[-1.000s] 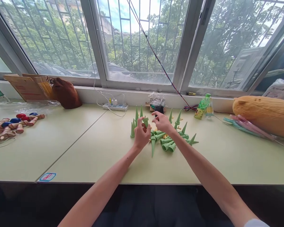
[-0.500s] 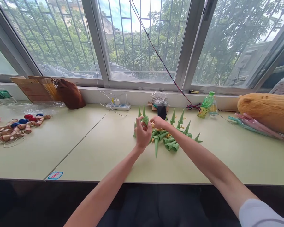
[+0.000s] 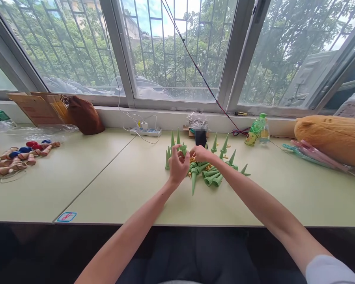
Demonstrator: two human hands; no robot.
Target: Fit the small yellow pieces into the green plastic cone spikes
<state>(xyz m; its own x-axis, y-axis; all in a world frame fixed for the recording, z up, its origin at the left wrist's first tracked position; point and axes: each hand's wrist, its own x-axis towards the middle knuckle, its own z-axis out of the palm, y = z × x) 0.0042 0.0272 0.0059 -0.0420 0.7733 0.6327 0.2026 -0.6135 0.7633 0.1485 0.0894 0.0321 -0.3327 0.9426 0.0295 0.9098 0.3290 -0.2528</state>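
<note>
My left hand (image 3: 178, 169) is raised over the table with its fingers closed round a green plastic watering spike (image 3: 182, 149), whose wide collar shows above the fingers. Just to its right, my right hand (image 3: 201, 154) has its fingertips pinched together close to the collar; what they grip, if anything, is hidden. Beneath and beside my right hand lies a heap of green watering spikes (image 3: 194, 183) with small yellow valves. Several spikes stand point-up behind the hands, among them a tall spike (image 3: 224, 146) on the right and another spike (image 3: 167, 158) on the left.
Wooden kendama toys (image 3: 31, 159) with red and blue balls lie at the left. Along the back stand a brown pouch (image 3: 84, 115), a power strip (image 3: 146, 131), a black object (image 3: 200, 138) and a green bottle (image 3: 256, 130). A tan plush (image 3: 331, 138) lies at the right.
The held spike's collar has tilted slightly, and my right hand stays close beside it. The whole view has shifted a little; the heap looks the same.
</note>
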